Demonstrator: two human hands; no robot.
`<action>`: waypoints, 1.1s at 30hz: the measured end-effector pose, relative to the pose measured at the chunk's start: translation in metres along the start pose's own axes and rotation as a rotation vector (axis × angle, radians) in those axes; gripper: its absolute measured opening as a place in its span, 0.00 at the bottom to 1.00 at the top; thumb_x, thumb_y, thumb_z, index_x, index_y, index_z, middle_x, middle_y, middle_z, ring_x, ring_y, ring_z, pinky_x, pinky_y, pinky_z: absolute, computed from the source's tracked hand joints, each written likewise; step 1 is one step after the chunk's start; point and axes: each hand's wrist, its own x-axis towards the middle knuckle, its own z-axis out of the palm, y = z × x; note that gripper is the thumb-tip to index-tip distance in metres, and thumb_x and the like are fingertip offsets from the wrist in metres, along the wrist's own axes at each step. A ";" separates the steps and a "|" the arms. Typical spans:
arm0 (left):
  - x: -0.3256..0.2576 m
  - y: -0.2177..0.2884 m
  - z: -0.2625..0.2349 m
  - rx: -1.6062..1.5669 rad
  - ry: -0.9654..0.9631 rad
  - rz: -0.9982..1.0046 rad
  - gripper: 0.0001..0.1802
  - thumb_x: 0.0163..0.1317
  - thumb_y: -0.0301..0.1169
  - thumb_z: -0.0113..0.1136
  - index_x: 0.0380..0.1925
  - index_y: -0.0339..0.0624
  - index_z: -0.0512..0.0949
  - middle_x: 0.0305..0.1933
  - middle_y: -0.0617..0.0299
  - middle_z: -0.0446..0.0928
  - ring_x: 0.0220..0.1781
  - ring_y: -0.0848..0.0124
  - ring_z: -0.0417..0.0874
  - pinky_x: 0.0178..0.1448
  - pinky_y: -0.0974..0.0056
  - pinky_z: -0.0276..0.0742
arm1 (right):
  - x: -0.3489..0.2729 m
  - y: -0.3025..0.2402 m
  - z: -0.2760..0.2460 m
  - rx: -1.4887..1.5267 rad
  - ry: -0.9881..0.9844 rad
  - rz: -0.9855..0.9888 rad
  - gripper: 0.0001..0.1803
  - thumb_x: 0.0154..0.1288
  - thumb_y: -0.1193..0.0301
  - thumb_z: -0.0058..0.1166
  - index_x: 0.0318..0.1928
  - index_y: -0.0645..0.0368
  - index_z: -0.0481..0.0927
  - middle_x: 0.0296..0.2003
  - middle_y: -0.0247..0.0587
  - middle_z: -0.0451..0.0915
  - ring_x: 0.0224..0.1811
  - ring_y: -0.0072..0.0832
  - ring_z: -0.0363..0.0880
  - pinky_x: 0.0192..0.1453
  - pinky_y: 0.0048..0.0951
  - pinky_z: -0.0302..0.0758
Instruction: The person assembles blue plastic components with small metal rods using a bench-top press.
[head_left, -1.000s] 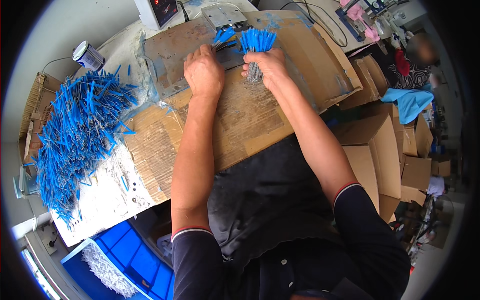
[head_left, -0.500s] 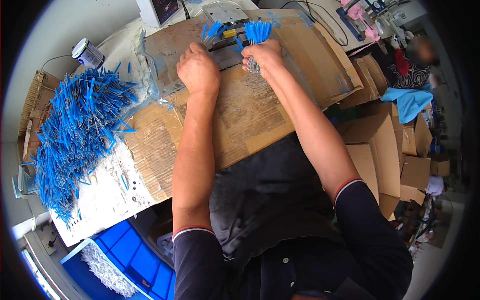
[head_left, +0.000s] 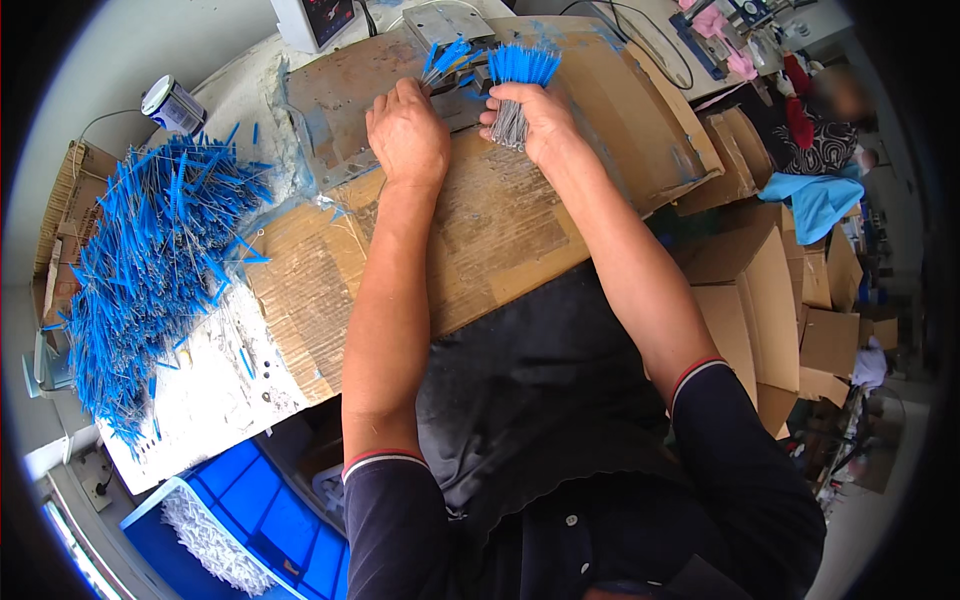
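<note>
My left hand [head_left: 408, 135] is closed on a small fan of blue tube brushes [head_left: 450, 58], their bristle ends pointing away from me. To its right, my right hand [head_left: 533, 115] grips a thick bundle of the same brushes [head_left: 523, 65], blue tips up. The bundle's bare wire stems [head_left: 509, 128] stick out below the fingers. Both hands are over the far part of the worktop, by a metal plate [head_left: 345, 115] and a small metal fixture [head_left: 482, 78] that the hands and brushes partly hide.
A big heap of blue brushes [head_left: 150, 260] covers the table's left side, near a tin can [head_left: 174, 105]. Worn cardboard [head_left: 490, 220] lines the worktop. At the lower left stands a blue crate [head_left: 250, 510]; at the right, open cartons [head_left: 745, 300] and another person [head_left: 815, 135].
My left hand has shifted slightly right and up with its brushes, nearer the bundle. The bundle in my right hand is more spread, with more of its wire stems showing.
</note>
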 end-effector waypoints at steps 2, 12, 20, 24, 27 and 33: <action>-0.001 0.000 0.000 -0.041 -0.031 -0.018 0.08 0.67 0.33 0.57 0.34 0.41 0.79 0.36 0.50 0.84 0.41 0.51 0.83 0.48 0.49 0.76 | -0.004 0.001 -0.005 -0.033 -0.009 -0.011 0.08 0.54 0.81 0.64 0.34 0.69 0.78 0.29 0.50 0.81 0.24 0.39 0.83 0.27 0.44 0.85; -0.002 0.003 -0.002 -0.038 -0.056 -0.006 0.08 0.67 0.32 0.57 0.35 0.39 0.79 0.36 0.48 0.84 0.41 0.50 0.84 0.47 0.48 0.77 | -0.018 0.004 -0.002 -0.166 -0.014 -0.126 0.07 0.52 0.86 0.62 0.27 0.67 0.75 0.24 0.46 0.79 0.19 0.33 0.80 0.22 0.38 0.81; -0.002 0.000 0.004 0.166 -0.101 0.107 0.04 0.61 0.28 0.55 0.34 0.43 0.78 0.37 0.55 0.81 0.42 0.56 0.83 0.47 0.52 0.78 | -0.011 0.007 0.004 -0.243 0.046 -0.146 0.08 0.52 0.86 0.61 0.27 0.66 0.74 0.22 0.44 0.77 0.19 0.31 0.79 0.21 0.36 0.80; -0.003 -0.002 0.004 0.224 -0.092 0.103 0.04 0.61 0.27 0.54 0.35 0.43 0.77 0.37 0.56 0.81 0.43 0.56 0.83 0.47 0.53 0.78 | -0.013 0.008 0.002 -0.255 0.045 -0.151 0.07 0.54 0.85 0.61 0.29 0.67 0.76 0.23 0.45 0.78 0.19 0.31 0.80 0.22 0.36 0.82; 0.000 -0.007 0.000 0.203 -0.095 -0.034 0.04 0.61 0.27 0.55 0.35 0.43 0.76 0.37 0.56 0.81 0.44 0.57 0.83 0.48 0.53 0.77 | -0.008 0.009 0.003 -0.244 0.047 -0.133 0.07 0.54 0.86 0.61 0.28 0.67 0.75 0.23 0.45 0.78 0.19 0.31 0.79 0.22 0.37 0.81; 0.002 -0.004 -0.001 0.151 -0.010 -0.066 0.03 0.60 0.26 0.56 0.34 0.43 0.76 0.37 0.56 0.81 0.43 0.56 0.82 0.47 0.53 0.75 | 0.003 0.007 0.010 -0.312 0.097 -0.096 0.06 0.54 0.85 0.61 0.26 0.68 0.76 0.23 0.47 0.78 0.19 0.32 0.79 0.21 0.37 0.80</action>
